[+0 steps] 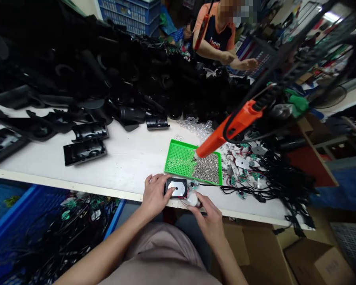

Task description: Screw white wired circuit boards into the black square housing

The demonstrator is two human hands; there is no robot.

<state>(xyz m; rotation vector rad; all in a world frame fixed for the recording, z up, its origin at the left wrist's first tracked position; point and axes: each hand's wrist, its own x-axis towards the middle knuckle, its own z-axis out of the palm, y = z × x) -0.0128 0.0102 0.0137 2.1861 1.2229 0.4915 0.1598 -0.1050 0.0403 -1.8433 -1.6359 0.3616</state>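
Observation:
At the front edge of the white bench, my left hand (pixel 155 196) grips a black plastic housing (pixel 167 186) with a silver metal plate (pixel 180 188) set in it. The thumb lies on the plate. Just to the right, my right hand (pixel 208 213) pinches a white plastic part (pixel 192 198), with thin wires running between it and the housing. A small round piece (pixel 193 184) sits above that part, and a black cable leads off rightward from it. Directly behind stands a green tray (pixel 178 171) of small metal screws (pixel 207 168). The tip of an orange electric screwdriver (pixel 225 134) hangs over them.
Black plastic shells (pixel 86 152) lie on the left, with a large dark heap (pixel 121 71) behind. Clear small parts (pixel 197 127) lie beyond the tray. Wired assemblies (pixel 243 163) and black cables (pixel 273 190) cover the right. A blue crate (pixel 20 215) stands below left. Another person (pixel 215 39) works opposite.

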